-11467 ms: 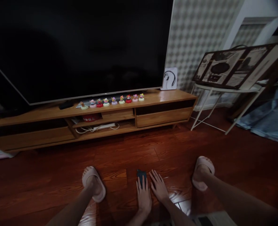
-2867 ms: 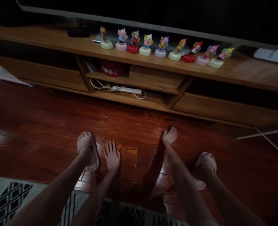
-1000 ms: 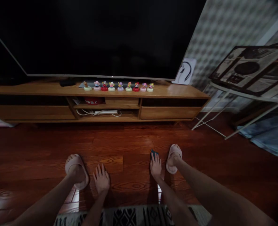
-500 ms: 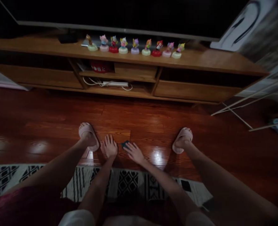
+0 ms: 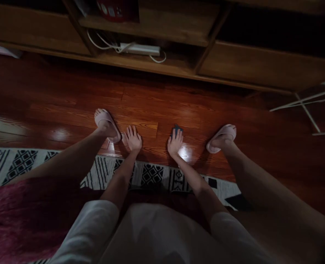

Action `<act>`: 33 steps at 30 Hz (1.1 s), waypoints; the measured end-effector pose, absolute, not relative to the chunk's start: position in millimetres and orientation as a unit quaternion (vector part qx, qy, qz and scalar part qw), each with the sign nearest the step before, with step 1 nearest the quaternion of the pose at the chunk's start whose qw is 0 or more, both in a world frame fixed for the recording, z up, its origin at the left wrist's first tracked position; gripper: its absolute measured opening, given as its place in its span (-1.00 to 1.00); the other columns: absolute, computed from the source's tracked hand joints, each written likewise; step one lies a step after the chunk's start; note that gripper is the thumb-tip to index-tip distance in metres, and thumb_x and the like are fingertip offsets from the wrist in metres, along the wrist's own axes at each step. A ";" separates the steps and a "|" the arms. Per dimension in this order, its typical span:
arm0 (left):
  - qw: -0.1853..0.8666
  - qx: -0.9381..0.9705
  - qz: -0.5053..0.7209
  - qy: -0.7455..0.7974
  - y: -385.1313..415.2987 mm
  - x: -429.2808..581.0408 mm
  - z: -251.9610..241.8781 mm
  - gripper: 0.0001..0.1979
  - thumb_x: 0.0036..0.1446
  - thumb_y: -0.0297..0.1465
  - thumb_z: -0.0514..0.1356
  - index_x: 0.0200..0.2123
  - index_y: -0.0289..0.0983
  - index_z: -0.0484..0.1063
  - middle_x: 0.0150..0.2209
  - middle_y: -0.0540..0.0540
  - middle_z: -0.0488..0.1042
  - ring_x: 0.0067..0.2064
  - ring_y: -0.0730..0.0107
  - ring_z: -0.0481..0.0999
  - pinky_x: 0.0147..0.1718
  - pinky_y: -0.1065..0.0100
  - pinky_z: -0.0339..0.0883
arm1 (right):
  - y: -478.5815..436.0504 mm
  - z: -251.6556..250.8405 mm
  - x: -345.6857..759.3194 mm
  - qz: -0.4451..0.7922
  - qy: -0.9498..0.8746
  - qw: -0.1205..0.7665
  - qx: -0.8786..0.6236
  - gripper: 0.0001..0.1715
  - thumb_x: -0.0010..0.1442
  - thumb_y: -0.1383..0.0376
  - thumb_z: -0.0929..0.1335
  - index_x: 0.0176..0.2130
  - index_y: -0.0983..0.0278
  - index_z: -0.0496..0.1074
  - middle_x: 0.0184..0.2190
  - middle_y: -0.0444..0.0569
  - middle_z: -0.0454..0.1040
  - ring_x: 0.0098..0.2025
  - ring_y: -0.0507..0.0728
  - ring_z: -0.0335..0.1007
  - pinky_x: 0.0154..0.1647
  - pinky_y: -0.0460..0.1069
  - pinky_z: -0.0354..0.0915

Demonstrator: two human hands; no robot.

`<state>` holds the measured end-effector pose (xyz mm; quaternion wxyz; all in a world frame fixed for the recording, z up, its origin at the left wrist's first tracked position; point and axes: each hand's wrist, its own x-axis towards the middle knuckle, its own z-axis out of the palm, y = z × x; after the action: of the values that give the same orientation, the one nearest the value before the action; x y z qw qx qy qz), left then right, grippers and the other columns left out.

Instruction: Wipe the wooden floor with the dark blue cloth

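From where I stand, the right hand (image 5: 175, 142) lies palm down with the fingers extended; it presses on a small dark blue-green piece, seemingly cloth (image 5: 176, 127), and does not close around it. The cloth is flat on the glossy red-brown wooden floor (image 5: 140, 101), its far edge showing beyond the fingertips. I judge it light, soft and not fragile; on such a smooth floor it should slide easily under a flat palm. To lift it, I would pinch this free far edge. The left hand (image 5: 133, 138) rests flat and spread on the floor, holding nothing, near one pale pink slipper (image 5: 106, 119). Behind the hands lies a black-and-white patterned rug (image 5: 162, 178).
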<state>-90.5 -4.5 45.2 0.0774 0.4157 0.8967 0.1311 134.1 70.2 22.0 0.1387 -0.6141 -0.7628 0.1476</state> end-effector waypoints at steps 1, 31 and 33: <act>0.081 0.416 0.132 0.896 -4.6 -90.5 45.8 -0.35 0.32 -0.31 -0.16 0.44 -0.33 -0.06 0.51 -0.22 -0.12 0.52 0.16 -0.23 0.46 -0.06 -0.32 | 55.5 24.2 121.3 0.164 -0.794 0.122 -0.573 -0.29 0.42 0.20 0.05 0.46 0.31 -0.04 0.50 0.16 -0.14 0.51 0.27 -0.35 0.43 0.32 -0.16; 0.080 0.414 0.129 0.898 -4.2 -87.6 51.8 -0.36 0.33 -0.32 -0.19 0.44 -0.35 -0.04 0.50 -0.24 -0.09 0.51 0.15 -0.20 0.46 -0.02 -0.31 | 14.1 39.8 94.7 0.232 -0.935 0.009 -0.267 -0.31 0.40 0.27 0.15 0.45 0.19 0.02 0.50 -0.02 -0.11 0.52 0.16 -0.34 0.48 0.21 -0.29; 0.082 0.415 0.129 0.897 -4.0 -87.7 51.8 -0.36 0.33 -0.32 -0.19 0.44 -0.35 -0.05 0.50 -0.24 -0.09 0.51 0.15 -0.19 0.46 -0.03 -0.31 | 51.5 40.9 112.7 0.219 -0.932 0.020 -0.289 -0.34 0.40 0.27 0.13 0.43 0.17 0.07 0.49 -0.04 -0.04 0.50 0.14 -0.27 0.47 0.20 -0.25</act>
<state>-87.7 -4.0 51.8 0.0821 0.4145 0.8971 0.1288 112.7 51.5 40.9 0.0203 -0.2890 -0.9316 0.2195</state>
